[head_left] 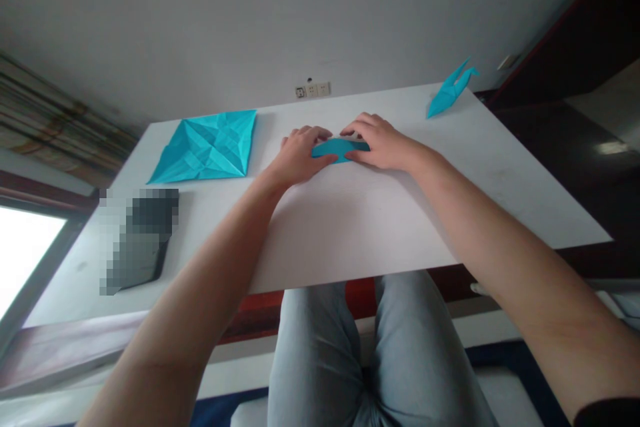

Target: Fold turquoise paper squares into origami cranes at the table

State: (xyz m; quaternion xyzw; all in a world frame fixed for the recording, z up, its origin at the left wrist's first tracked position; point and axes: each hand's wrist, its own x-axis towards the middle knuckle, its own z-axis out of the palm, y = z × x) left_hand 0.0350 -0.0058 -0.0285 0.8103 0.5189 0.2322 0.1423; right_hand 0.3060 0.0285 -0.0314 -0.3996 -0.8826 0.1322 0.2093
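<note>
Blue paper (338,150) sits bowed over the table (340,227), left hand (299,155) at 9 o'clock, right hand (384,143) at 3 o'clock. Each hand grips one end: thumbs (325,161) on the 6 o'clock edge, fingers (361,126) curled toward 12 o'clock. Step in hand, by appearance: folding. Next move likely calls for aligned edges, then even pressure from both thumbs

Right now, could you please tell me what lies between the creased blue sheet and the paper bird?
The left hand, the folded blue paper and the right hand, as the head view shows.
</note>
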